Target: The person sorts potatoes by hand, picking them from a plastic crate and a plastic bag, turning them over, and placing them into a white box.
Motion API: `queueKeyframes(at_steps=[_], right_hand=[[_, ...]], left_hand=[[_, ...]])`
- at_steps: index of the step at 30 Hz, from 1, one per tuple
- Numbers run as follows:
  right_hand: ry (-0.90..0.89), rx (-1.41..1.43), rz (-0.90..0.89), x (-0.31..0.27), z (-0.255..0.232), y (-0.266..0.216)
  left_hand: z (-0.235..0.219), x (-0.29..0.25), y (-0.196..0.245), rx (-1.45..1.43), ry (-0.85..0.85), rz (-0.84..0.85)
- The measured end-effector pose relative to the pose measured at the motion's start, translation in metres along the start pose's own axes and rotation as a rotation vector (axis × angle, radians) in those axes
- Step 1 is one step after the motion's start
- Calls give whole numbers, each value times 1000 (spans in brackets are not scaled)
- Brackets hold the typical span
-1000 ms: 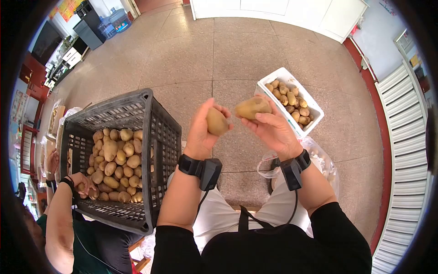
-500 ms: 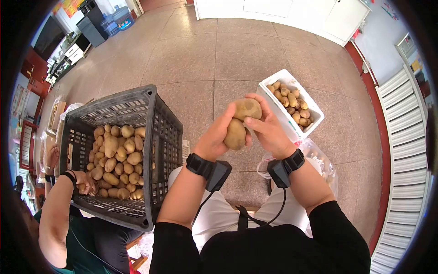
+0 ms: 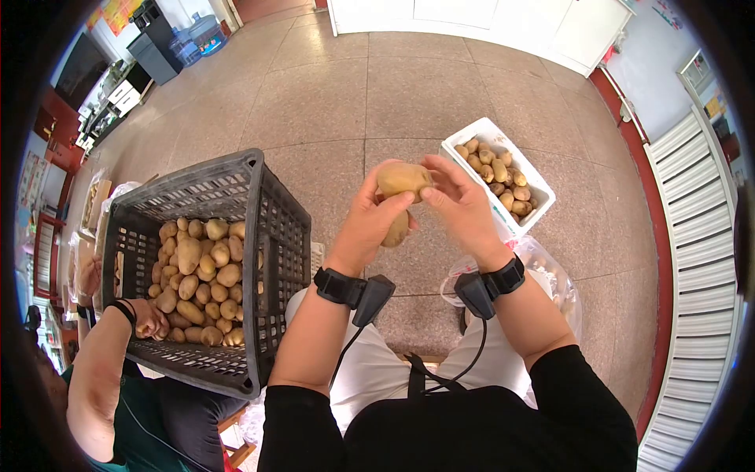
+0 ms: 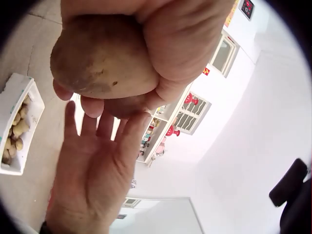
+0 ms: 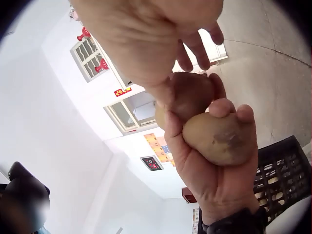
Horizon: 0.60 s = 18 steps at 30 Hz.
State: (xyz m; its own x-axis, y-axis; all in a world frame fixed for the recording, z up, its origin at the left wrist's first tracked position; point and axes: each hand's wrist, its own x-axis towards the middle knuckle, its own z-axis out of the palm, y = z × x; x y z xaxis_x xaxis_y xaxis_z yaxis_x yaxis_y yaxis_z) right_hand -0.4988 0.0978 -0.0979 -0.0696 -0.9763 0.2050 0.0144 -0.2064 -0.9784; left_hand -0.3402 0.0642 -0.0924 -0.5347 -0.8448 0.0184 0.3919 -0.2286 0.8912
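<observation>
My left hand (image 3: 368,216) holds two potatoes at once, in front of me above the floor. The upper potato (image 3: 403,179) lies across its thumb and fingers. Below it the second potato (image 3: 395,232) sits in the same hand; a dark blemish marks its skin in the right wrist view, where the left fingers curl over it. My right hand (image 3: 465,216) pinches the right end of the upper potato with thumb and fingertips. In the left wrist view the blemished potato (image 4: 105,58) fills the left hand, and the right palm faces it with fingers stretched.
A black plastic crate (image 3: 255,259) of potatoes stands at left, with another person's hand (image 3: 148,318) inside it. A white foam box (image 3: 491,126) with several potatoes sits on the floor at right. A clear plastic bag (image 3: 554,275) lies near my right leg.
My hands, apart with one potato each, came together. The right hand's potato moved left onto the left hand, above the other one. The other person's hand stays in the crate.
</observation>
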Motion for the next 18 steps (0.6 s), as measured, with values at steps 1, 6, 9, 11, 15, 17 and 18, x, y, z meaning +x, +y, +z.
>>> queueKeyframes(at_steps=[1, 6, 9, 11, 15, 17, 18], right_hand=[[89, -114, -68, 1, -2, 0], [156, -292, -145, 3, -6, 0], [177, -357, -187, 3, -4, 4], [190, -371, -184, 3, -4, 5], [188, -485, -217, 3, -1, 2], [184, -532, -247, 2, -1, 3], [192, -506, -228, 2, -1, 6]], left_hand=[[1, 0, 0, 0, -1, 1], [4, 2, -5, 197, 111, 115], [6, 2, -5, 353, 144, 135], [6, 2, -6, 359, 135, 147], [4, 2, -9, 388, 129, 154], [4, 3, -11, 360, 134, 138], [4, 4, -11, 333, 140, 122]])
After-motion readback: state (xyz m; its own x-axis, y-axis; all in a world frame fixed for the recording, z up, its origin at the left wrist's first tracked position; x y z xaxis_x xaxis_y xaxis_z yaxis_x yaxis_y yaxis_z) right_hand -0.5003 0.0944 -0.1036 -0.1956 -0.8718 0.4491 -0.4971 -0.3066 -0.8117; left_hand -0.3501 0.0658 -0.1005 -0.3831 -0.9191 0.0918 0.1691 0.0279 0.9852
